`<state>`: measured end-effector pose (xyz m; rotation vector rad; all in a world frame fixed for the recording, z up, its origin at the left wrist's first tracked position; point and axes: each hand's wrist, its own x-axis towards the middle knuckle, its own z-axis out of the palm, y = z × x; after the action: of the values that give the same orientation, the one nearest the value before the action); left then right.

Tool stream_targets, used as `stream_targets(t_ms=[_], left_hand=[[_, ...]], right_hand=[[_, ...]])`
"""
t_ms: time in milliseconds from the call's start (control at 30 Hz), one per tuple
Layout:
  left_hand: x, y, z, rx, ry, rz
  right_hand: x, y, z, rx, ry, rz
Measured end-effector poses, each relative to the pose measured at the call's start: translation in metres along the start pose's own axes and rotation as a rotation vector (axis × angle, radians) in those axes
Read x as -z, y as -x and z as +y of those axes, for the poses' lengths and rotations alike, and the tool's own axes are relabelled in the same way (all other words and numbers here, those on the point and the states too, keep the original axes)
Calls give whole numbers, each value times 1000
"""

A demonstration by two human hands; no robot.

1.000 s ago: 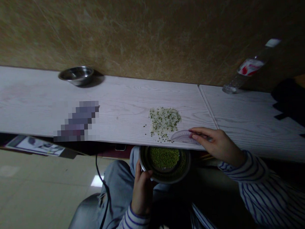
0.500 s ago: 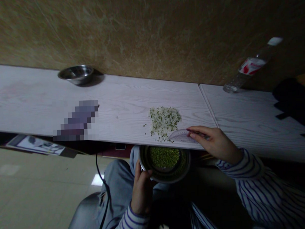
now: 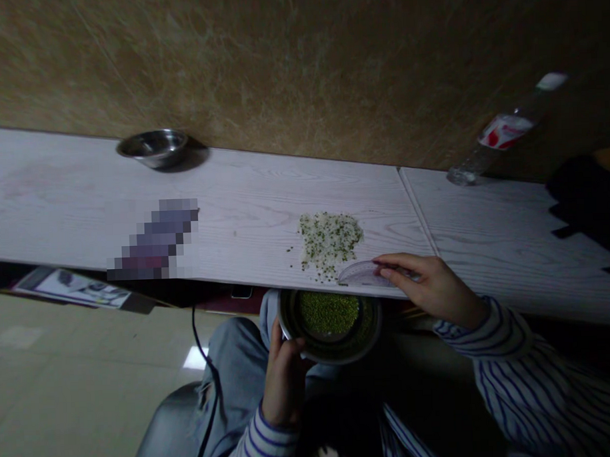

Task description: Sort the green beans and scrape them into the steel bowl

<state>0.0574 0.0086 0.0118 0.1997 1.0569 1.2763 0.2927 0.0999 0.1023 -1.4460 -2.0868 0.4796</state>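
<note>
My left hand grips the rim of a metal bowl, which sits below the table's front edge over my lap. Green beans cover the bottom of the bowl. Between the thumb and fingers of my right hand is a clear plastic protractor. It lies low over the tabletop near the front edge, by a few green beans. Just beyond it, a spread-out pile of white grains mixed with green beans rests on the table.
An upper metal bowl stands near the wall at left. A blurred-out flat object lies on the white wooden table. At right are a plastic bottle and a dark item. A black cable hangs at left.
The protractor and my right hand have barely moved, with a few beans now by the protractor's left tip. My left hand and the bowl look still.
</note>
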Motion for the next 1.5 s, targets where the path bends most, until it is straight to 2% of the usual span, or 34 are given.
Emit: stream_targets(t_ms=[467, 700, 1033, 1500], left_hand=[[1, 0, 0, 11, 6, -17], [0, 0, 0, 7, 21, -15], [3, -1, -1, 1, 15, -21], [2, 0, -1, 5, 38, -19]], right_hand=[[-5, -5, -3, -17, -28, -29], [-3, -7, 0, -47, -21, 32], [-4, -4, 2, -30, -24, -16], [-5, -4, -1, -29, -35, -20]])
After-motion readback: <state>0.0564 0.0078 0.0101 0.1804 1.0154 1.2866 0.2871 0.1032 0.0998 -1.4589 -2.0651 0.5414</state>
